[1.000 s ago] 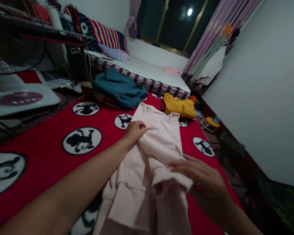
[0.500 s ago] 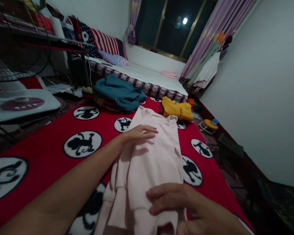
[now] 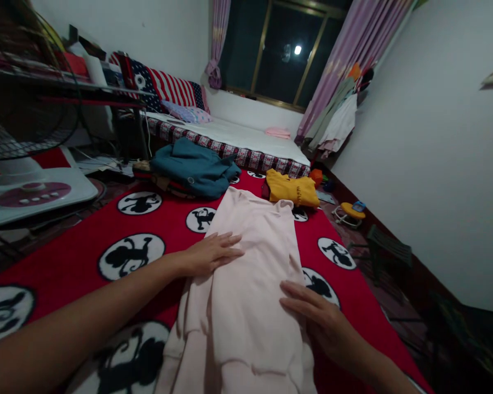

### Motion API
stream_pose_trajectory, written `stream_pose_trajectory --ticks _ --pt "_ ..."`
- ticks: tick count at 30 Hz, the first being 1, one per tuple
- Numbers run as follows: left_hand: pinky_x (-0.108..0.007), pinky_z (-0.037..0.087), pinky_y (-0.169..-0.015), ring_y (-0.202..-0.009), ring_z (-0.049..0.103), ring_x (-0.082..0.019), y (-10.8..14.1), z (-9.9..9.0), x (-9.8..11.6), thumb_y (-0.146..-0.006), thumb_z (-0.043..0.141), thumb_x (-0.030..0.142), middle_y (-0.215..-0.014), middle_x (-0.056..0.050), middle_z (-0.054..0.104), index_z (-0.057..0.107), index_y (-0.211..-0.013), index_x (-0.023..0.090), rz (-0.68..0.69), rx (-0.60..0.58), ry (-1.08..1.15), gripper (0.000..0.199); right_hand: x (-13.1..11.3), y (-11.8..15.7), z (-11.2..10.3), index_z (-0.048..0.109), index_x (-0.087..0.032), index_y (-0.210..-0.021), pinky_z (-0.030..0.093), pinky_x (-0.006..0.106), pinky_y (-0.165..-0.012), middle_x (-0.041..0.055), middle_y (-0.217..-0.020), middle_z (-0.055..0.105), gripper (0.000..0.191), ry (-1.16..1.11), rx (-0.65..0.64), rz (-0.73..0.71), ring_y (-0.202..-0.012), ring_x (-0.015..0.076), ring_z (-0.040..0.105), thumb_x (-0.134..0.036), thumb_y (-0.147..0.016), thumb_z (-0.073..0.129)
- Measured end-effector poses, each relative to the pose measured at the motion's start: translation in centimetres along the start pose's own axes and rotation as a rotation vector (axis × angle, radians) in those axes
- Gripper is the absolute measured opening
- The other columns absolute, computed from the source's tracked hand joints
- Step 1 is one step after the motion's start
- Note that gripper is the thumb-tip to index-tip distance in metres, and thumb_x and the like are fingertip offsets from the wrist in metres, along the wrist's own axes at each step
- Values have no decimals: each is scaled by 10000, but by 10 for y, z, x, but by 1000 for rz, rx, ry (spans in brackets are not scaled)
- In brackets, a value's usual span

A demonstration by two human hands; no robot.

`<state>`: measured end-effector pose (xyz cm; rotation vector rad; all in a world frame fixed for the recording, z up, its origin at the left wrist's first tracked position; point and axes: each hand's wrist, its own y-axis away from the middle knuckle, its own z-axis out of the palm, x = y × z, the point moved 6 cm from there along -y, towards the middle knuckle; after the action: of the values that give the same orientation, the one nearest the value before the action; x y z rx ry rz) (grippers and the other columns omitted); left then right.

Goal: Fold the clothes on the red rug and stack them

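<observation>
A pale pink long-sleeved top (image 3: 254, 284) lies lengthwise in front of me on a red blanket (image 3: 78, 251) with black-and-white round prints. Its sides are folded inward, and a ribbed cuff and hem show at the near end. My left hand (image 3: 213, 253) rests flat on the garment's left side, fingers stretched out. At its right edge is my right hand (image 3: 316, 312), fingers extended and touching the cloth; its thumb is hidden. Beyond the top lie a folded yellow garment (image 3: 293, 189) and a teal garment (image 3: 193, 167) heaped on other cloth.
A white fan base (image 3: 36, 191) stands at the left, beside a cluttered desk (image 3: 123, 96). Behind the blanket is a bed (image 3: 238, 128) under a window. Along the right wall are a yellow stool (image 3: 352, 210), a dark chair (image 3: 388, 246) and hanging clothes (image 3: 339, 123).
My right hand has moved forward from the near hem to the top's right edge. My left hand has slid left and back towards me. The view has shifted slightly.
</observation>
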<state>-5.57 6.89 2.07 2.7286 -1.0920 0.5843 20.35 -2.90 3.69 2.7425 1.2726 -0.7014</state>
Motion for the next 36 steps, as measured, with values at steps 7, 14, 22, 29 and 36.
stream_pose_trajectory --ticks 7,14,22,29,36 --pt "-498 234 -1132 -1445 145 -275 66 -26 9 -730 489 -49 -1570 32 199 553 -1282 411 -12 -143 154 721 0 20 0 384 -334 -1432 313 502 -1114 49 -1555 259 588 90 -68 18 -1435 231 200 -124 -885 436" --pt "-501 228 -1144 -1447 154 -274 74 -20 14 -715 518 -44 -1560 34 246 591 -1230 395 17 -102 96 680 14 10 16 379 -353 -1430 286 515 -1121 51 -1549 276 693 130 -59 -5 -1426 233 235 -38 -817 447" --pt "-467 216 -1162 -1456 130 -254 63 -17 15 -688 488 -71 -1537 58 299 656 -1065 335 115 -68 21 579 2 3 9 432 -361 -1398 289 521 -1116 50 -1525 326 592 196 -80 -3 -1425 240 231 -107 -864 468" --pt "-392 280 -1141 -1400 302 -219 57 -14 20 -718 482 -52 -1449 35 449 677 -923 284 152 -58 73 440 -1 -5 14 475 -344 -1368 264 532 -1118 68 -1485 398 522 238 -28 -85 -1401 222 299 -125 -895 439" --pt "-233 436 -967 -1156 577 -157 52 -38 26 -692 417 -39 -1274 18 606 693 -851 246 49 -126 249 427 -8 -5 1 545 -290 -1297 339 482 -1092 99 -1396 518 458 36 39 -107 -1334 210 425 -119 -890 424"
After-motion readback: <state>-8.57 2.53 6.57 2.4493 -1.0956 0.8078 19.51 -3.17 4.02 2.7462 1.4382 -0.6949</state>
